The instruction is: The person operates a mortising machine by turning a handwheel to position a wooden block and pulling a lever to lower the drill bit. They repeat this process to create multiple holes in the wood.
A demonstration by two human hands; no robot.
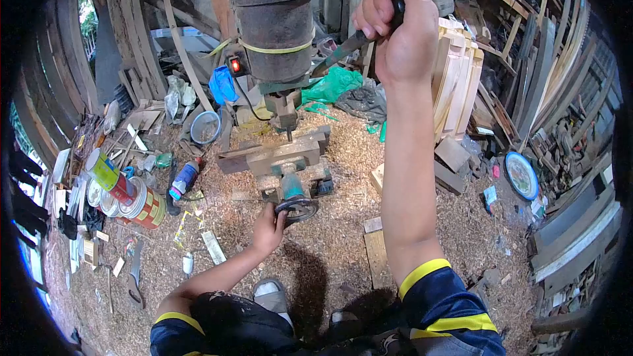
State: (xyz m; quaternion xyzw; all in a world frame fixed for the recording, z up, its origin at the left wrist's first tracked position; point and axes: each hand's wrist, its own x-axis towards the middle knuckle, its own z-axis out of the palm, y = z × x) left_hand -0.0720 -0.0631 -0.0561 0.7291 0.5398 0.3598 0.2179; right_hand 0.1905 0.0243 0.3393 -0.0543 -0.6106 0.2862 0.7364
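The dark drill press (273, 20) fills the top centre of the frame. Below it, in the middle of the frame, the wooden block (280, 153) lies across the machine's table, above the sawdust-covered floor (330, 250).

Your right hand (395, 23), upper right of centre, is closed in a tight fist around the feed lever (343, 49). Your left hand (269, 227), lower centre, has its fingers curled onto the rim of the small handwheel (297, 209) under the table.

The bit (289, 133) points straight down at the block. Whether its tip touches the wood cannot be told from here. The red switch lamp (235, 64) glows on the left of the housing.

By the look of it, you are at the boring step, with the block lined up under the bit. The next move calls for a slow, even pull on the lever. Your left hand should hold the wheel firm so the block does not creep and the bit enters square.
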